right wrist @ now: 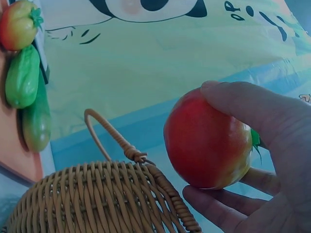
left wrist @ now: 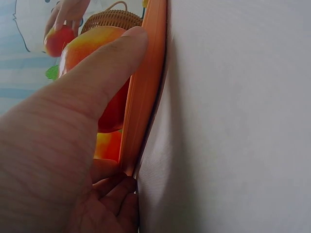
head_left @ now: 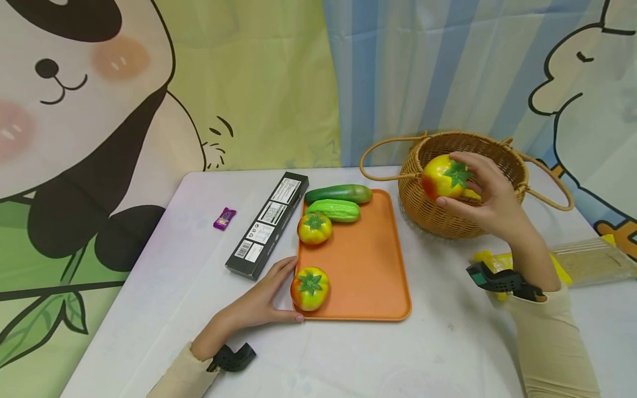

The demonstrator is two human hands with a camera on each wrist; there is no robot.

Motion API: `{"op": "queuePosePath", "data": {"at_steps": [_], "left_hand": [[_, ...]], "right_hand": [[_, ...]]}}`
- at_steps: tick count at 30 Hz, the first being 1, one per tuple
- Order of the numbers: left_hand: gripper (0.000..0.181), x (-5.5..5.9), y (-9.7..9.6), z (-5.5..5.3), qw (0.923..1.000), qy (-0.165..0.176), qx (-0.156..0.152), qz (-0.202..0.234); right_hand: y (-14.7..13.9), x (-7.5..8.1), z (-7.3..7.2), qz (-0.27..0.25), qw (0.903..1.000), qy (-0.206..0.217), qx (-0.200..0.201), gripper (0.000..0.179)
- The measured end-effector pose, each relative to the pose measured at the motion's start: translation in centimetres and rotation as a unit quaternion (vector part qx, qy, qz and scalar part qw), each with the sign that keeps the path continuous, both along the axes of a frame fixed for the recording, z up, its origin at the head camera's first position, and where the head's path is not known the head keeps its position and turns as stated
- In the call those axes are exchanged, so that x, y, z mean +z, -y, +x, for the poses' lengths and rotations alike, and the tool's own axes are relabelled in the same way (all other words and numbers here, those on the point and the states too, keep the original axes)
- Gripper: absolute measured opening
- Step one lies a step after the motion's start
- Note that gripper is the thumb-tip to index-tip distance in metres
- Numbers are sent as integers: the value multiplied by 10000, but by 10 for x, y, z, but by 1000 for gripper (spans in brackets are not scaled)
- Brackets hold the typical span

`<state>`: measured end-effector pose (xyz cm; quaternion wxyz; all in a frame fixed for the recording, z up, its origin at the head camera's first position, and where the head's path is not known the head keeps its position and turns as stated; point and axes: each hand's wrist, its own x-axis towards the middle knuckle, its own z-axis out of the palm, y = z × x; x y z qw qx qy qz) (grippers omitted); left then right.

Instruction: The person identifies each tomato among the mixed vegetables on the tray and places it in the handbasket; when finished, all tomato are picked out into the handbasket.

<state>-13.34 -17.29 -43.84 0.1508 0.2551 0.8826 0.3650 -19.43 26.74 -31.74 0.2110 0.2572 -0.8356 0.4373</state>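
R hand (head_left: 490, 196) is holding round red-yellow tomato (head_left: 439, 179) by far-right brown wicker basket (head_left: 435, 217), L hand (head_left: 260, 299) wide, prob. mid-xfer, next needing setdown.

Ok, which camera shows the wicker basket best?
The head view: it shows the wicker basket with both handles, though the right hand covers part. The right wrist view has one side close up, cut by the frame, with one handle; the left wrist view, just a piece behind a tomato.
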Motion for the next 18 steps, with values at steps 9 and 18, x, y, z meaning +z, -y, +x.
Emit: {"op": "queuePosePath", "data": {"at_steps": [9,18], "left_hand": [[116,0,1,0,10000,24,9,-7],[116,-1,0,0,10000,62,15,21]], "right_hand": [[-10,-1,-4,-173,9978,120,-629,76],[-17,-4,-8,-199,9864,754,-1447,71]]}}
